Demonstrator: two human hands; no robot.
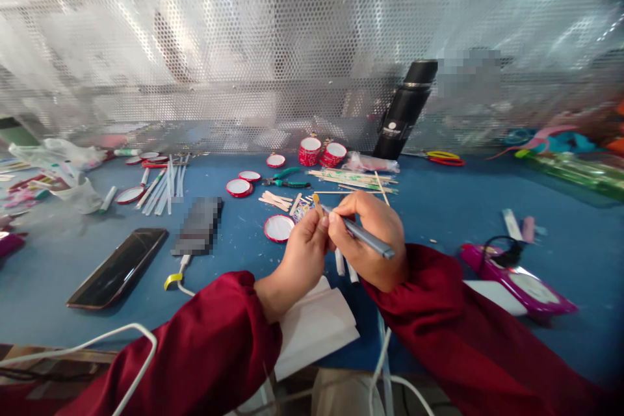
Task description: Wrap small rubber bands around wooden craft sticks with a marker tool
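Pinched in my left hand (pixel 303 248) is a short wooden craft stick (pixel 316 202), its rounded end pointing up. My right hand (pixel 374 237) grips a grey pen (pixel 369 236), with the tip end close to the stick; whether it touches is hidden by the fingers. Just beyond my hands lie several loose craft sticks (pixel 275 199) and a small pile of tiny bits. A round red-rimmed white lid (pixel 279 229) lies left of the pile. Below my hands is folded white paper (pixel 319 325).
Green-handled pliers (pixel 287 181), red drum-like tins (pixel 310 151) and thin wooden skewers (pixel 353 178) lie farther back. A black bottle (pixel 405 109) leans against the perforated metal screen (pixel 253 65). Two phones, one of them a black phone (pixel 118 268), lie left; a purple device (pixel 519 279) lies right.
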